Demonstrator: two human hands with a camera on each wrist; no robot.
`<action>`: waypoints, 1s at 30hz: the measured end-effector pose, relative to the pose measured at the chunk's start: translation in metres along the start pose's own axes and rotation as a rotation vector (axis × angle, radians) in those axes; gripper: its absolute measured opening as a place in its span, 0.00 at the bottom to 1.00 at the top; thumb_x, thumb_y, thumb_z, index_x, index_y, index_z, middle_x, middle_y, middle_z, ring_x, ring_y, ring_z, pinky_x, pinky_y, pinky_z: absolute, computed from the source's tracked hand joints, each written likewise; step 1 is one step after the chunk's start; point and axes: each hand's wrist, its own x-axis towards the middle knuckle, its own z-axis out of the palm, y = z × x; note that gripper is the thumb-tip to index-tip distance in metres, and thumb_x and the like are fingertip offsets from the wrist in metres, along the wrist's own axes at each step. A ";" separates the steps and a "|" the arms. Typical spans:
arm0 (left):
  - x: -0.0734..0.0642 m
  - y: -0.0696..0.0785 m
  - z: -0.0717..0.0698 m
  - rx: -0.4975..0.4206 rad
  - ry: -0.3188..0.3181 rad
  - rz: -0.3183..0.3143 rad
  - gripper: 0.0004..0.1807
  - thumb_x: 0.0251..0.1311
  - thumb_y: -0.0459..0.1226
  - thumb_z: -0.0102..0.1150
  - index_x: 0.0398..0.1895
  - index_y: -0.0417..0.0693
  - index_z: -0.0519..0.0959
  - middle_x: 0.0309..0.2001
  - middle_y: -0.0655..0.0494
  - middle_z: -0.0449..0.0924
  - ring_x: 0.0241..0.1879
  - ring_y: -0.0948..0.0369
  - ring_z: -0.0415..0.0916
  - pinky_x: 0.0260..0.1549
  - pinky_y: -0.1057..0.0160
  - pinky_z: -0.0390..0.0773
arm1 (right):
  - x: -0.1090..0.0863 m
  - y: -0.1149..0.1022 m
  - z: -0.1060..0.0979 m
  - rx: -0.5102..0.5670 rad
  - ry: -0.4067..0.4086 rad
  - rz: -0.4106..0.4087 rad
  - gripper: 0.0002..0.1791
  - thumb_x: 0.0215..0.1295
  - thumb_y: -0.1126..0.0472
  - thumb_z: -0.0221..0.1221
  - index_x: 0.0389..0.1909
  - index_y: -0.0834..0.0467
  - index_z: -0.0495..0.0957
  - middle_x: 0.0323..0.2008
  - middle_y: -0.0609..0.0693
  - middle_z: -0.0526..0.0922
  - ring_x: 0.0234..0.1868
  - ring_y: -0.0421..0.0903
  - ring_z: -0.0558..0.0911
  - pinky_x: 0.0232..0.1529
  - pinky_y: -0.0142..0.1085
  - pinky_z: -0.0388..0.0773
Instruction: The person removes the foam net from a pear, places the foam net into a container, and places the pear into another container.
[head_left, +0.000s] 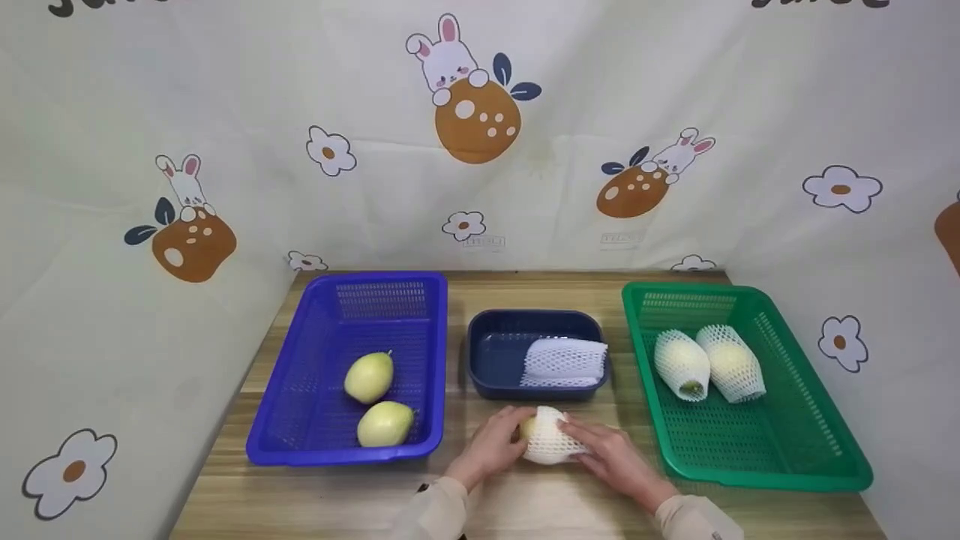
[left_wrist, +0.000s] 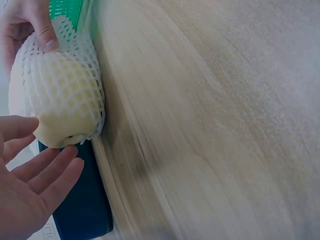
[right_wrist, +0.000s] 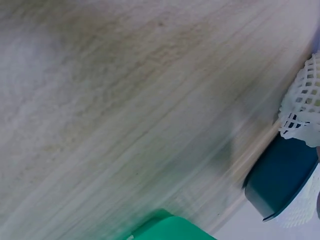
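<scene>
A pale yellow pear (left_wrist: 65, 127) sits partly inside a white foam net sleeve (head_left: 553, 439), held low over the front of the table. My left hand (head_left: 495, 442) has its thumb and fingers around the pear's bare left end. On the other side my right hand (head_left: 611, 454) grips the net, with its thumb (left_wrist: 47, 37) pressed on the mesh in the left wrist view. Only the net's open mesh edge (right_wrist: 300, 107) shows at the right of the right wrist view. Behind the hands, a dark blue bin (head_left: 495, 360) holds flattened foam nets (head_left: 566, 360).
To the left stands a blue basket (head_left: 259, 442) with two bare pears, the upper pear (head_left: 370, 377) and the lower pear (head_left: 385, 424). A green basket (head_left: 855, 480) at the right contains two netted pears (head_left: 682, 364). A printed cloth (head_left: 570, 90) hangs behind the wooden table (head_left: 525, 510).
</scene>
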 end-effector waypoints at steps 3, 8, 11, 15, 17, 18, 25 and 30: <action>0.001 0.002 0.000 0.011 -0.016 -0.009 0.24 0.46 0.31 0.59 0.52 0.45 0.72 0.44 0.54 0.73 0.43 0.60 0.71 0.41 0.64 0.70 | 0.001 0.000 0.000 -0.020 0.006 -0.010 0.31 0.41 0.64 0.66 0.52 0.58 0.73 0.49 0.55 0.75 0.46 0.49 0.76 0.43 0.40 0.72; 0.002 0.002 0.001 0.039 -0.024 -0.015 0.27 0.45 0.33 0.61 0.54 0.47 0.70 0.46 0.54 0.72 0.45 0.59 0.70 0.42 0.61 0.70 | 0.004 -0.002 -0.001 -0.072 -0.066 0.044 0.37 0.45 0.52 0.65 0.58 0.57 0.66 0.52 0.53 0.70 0.49 0.49 0.72 0.43 0.44 0.72; 0.001 0.002 0.003 0.040 -0.020 -0.002 0.27 0.45 0.33 0.62 0.54 0.48 0.70 0.47 0.54 0.71 0.45 0.59 0.70 0.42 0.61 0.70 | 0.008 -0.005 -0.001 -0.062 -0.141 0.103 0.41 0.45 0.44 0.63 0.61 0.55 0.62 0.57 0.54 0.64 0.53 0.51 0.68 0.44 0.46 0.71; 0.002 0.003 0.005 0.043 -0.027 -0.007 0.29 0.46 0.34 0.62 0.55 0.50 0.69 0.48 0.55 0.71 0.46 0.60 0.70 0.42 0.61 0.70 | 0.015 -0.008 0.001 -0.017 -0.234 0.161 0.42 0.49 0.41 0.60 0.64 0.52 0.57 0.63 0.56 0.57 0.55 0.54 0.66 0.44 0.48 0.70; 0.002 0.004 0.005 0.048 -0.033 -0.016 0.29 0.46 0.34 0.62 0.56 0.51 0.68 0.49 0.55 0.70 0.46 0.59 0.70 0.41 0.60 0.71 | 0.017 -0.009 0.002 -0.010 -0.252 0.165 0.41 0.52 0.42 0.58 0.65 0.53 0.56 0.63 0.56 0.57 0.54 0.54 0.68 0.43 0.48 0.71; 0.002 0.004 0.005 0.049 -0.038 -0.021 0.30 0.45 0.35 0.62 0.56 0.51 0.68 0.49 0.56 0.70 0.46 0.60 0.70 0.41 0.60 0.71 | 0.017 -0.009 0.002 -0.012 -0.247 0.155 0.40 0.53 0.43 0.57 0.64 0.53 0.57 0.62 0.56 0.58 0.53 0.53 0.69 0.42 0.47 0.71; 0.002 0.003 0.008 0.032 -0.054 -0.005 0.34 0.39 0.35 0.65 0.57 0.51 0.67 0.49 0.55 0.69 0.45 0.59 0.70 0.42 0.61 0.70 | 0.014 -0.008 0.004 -0.025 -0.111 0.052 0.32 0.52 0.49 0.60 0.59 0.54 0.66 0.56 0.54 0.68 0.49 0.50 0.74 0.43 0.43 0.72; 0.003 0.003 0.011 0.029 -0.056 0.008 0.35 0.39 0.35 0.66 0.57 0.53 0.66 0.48 0.56 0.69 0.43 0.61 0.70 0.40 0.63 0.71 | 0.009 -0.008 0.004 0.015 -0.070 0.047 0.31 0.51 0.54 0.62 0.57 0.56 0.68 0.54 0.55 0.70 0.49 0.50 0.74 0.44 0.42 0.71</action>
